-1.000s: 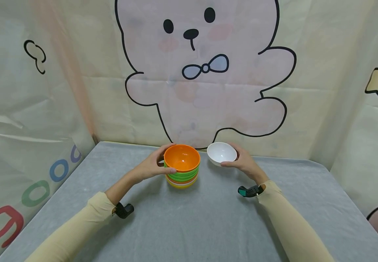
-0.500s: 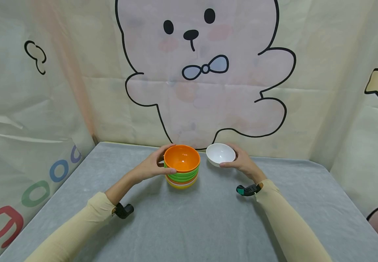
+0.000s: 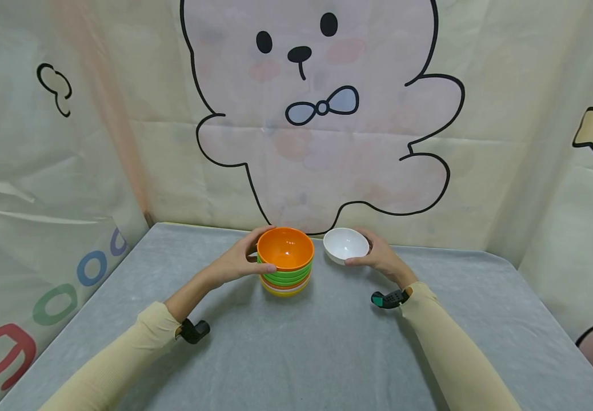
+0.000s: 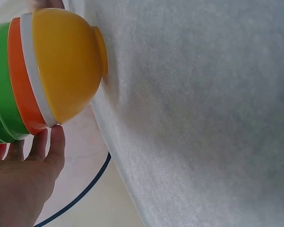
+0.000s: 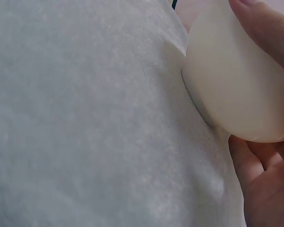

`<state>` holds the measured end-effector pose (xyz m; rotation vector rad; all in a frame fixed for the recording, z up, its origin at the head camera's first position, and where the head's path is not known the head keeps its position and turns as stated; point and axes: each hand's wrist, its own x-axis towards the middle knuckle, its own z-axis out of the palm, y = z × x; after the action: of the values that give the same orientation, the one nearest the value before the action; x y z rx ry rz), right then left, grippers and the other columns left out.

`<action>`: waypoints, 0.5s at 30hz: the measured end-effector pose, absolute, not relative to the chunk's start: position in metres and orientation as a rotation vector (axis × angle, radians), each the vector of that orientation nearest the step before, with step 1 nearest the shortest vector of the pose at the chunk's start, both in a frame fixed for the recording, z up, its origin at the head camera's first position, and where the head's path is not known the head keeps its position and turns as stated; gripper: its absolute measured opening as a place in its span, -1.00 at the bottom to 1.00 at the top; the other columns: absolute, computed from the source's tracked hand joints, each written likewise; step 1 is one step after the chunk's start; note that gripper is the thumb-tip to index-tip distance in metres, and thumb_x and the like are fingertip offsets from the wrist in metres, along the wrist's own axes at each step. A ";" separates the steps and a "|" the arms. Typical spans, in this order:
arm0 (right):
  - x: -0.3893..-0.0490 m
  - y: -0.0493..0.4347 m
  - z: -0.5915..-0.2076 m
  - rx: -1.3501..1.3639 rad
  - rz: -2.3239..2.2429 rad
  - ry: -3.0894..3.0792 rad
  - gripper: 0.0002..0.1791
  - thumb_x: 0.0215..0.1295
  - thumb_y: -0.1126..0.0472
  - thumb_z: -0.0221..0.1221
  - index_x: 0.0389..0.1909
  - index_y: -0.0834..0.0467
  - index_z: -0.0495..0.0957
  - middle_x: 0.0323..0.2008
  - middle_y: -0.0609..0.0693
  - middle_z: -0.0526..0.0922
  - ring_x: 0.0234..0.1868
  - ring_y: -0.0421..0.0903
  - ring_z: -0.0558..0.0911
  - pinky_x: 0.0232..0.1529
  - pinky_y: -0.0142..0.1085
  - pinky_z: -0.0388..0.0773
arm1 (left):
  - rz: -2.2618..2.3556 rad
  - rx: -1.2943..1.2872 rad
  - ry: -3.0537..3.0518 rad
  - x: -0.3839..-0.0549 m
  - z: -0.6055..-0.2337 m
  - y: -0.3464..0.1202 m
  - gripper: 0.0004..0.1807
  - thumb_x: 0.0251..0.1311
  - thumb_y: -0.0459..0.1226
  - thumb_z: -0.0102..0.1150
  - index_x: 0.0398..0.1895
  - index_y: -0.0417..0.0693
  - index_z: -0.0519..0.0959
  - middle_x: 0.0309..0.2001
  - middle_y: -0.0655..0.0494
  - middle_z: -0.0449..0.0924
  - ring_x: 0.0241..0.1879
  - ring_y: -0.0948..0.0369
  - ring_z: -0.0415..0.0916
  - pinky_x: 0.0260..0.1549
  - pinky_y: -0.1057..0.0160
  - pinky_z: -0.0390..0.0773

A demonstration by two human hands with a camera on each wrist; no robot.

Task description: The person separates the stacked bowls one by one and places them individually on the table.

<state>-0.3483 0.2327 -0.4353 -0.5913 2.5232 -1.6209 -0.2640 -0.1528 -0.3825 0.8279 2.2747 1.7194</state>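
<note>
My left hand (image 3: 237, 260) grips a stack of nested bowls at the far middle of the table, thumb in front and fingers behind. An orange bowl (image 3: 286, 249) tops the stack, with green bowls (image 3: 288, 277) under it. Lower down, the left wrist view shows another orange bowl (image 4: 22, 80), a white rim and a yellow bowl (image 4: 68, 64) at the bottom, its foot at the cloth. To the right of the stack, my right hand (image 3: 381, 257) holds a white bowl (image 3: 346, 245) by its side. Its foot is close to the cloth in the right wrist view (image 5: 239, 80).
A grey cloth (image 3: 296, 348) covers the table. Behind its far edge hangs a pale curtain (image 3: 512, 171) printed with a bear, and a similar sheet (image 3: 44, 200) borders the left side. Black devices sit on both wrists, such as the left wrist camera (image 3: 193, 331).
My right hand has shifted slightly left with the white bowl, which has come down a little toward the table. The left hand and the stack have stayed in place.
</note>
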 end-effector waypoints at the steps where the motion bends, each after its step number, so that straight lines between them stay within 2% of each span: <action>1: -0.349 0.233 -0.436 -0.592 -1.619 2.522 0.00 -0.05 0.28 0.61 0.44 0.24 0.32 0.29 0.20 0.42 0.23 0.18 0.44 0.24 0.08 0.38 | 1.721 0.827 2.274 -0.264 -0.383 -0.153 -0.03 0.21 -0.20 0.46 0.59 -0.02 0.10 0.43 0.01 0.28 0.36 0.00 0.29 0.25 -0.02 0.44; 15: -0.346 0.233 -0.431 -0.636 -1.605 2.485 0.03 -0.03 0.29 0.60 0.47 0.24 0.26 0.32 0.20 0.39 0.25 0.20 0.42 0.25 0.10 0.37 | 1.720 0.830 2.269 -0.265 -0.383 -0.153 -0.04 0.22 -0.20 0.45 0.60 -0.02 0.10 0.43 0.02 0.28 0.36 0.01 0.29 0.26 -0.03 0.42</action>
<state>-0.3456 0.2333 -0.4313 -0.6363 2.4850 -1.6049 -0.2652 -0.1534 -0.3831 0.8301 2.2690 1.7198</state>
